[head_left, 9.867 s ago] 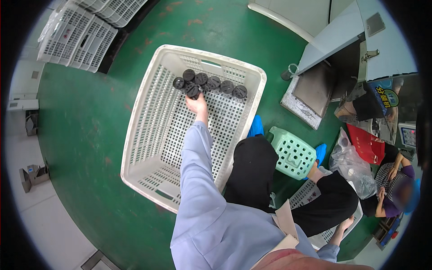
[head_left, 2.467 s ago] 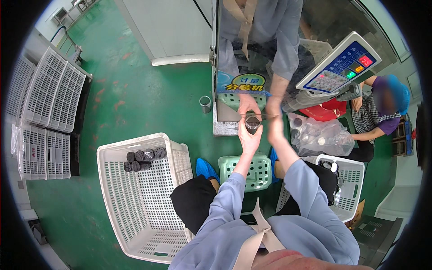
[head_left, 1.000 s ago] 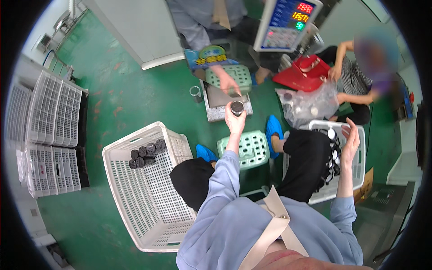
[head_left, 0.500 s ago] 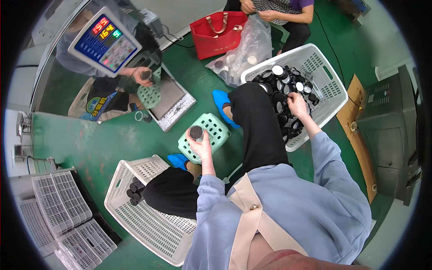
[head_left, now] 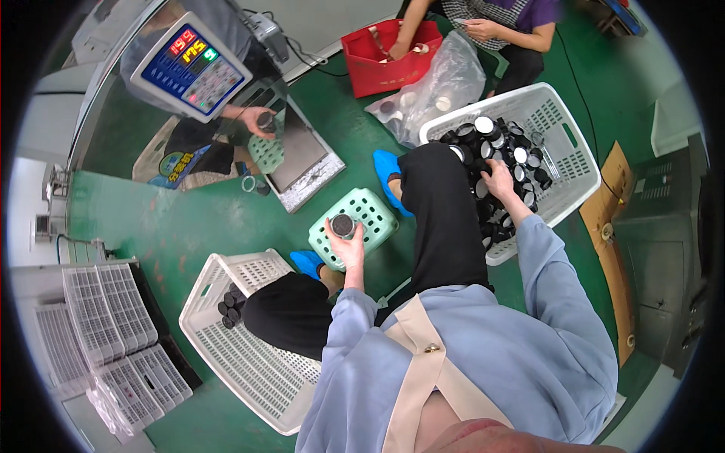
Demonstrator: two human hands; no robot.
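Observation:
My left hand [head_left: 349, 244] is wrapped round a small clear jar [head_left: 342, 224] whose round top shows dark and speckled. It holds the jar above an upturned mint-green stool [head_left: 381, 217] with holes. My right hand [head_left: 499, 182] is inside a white crate [head_left: 580, 177] at the right, its fingers closed on a black lid [head_left: 483, 167]. Many black lids, some with white inner faces [head_left: 484, 125], fill that crate. At the left, another white crate [head_left: 249, 370] holds several black-topped jars [head_left: 231, 308] in its far corner.
A scale platform [head_left: 306, 170] with a lit display [head_left: 192, 66] stands far left; a clear cup [head_left: 248, 183] is beside it. At the back, a co-worker [head_left: 521, 30] sits by a red bag [head_left: 393, 72] and clear plastic bag [head_left: 445, 83]. Stacked crates [head_left: 113, 317] stand left, cardboard [head_left: 610, 204] right.
The view has shifted slightly. My right fingers have moved a little left among the lids. The co-worker's one hand has gone into the red bag. The scale's readout has changed.

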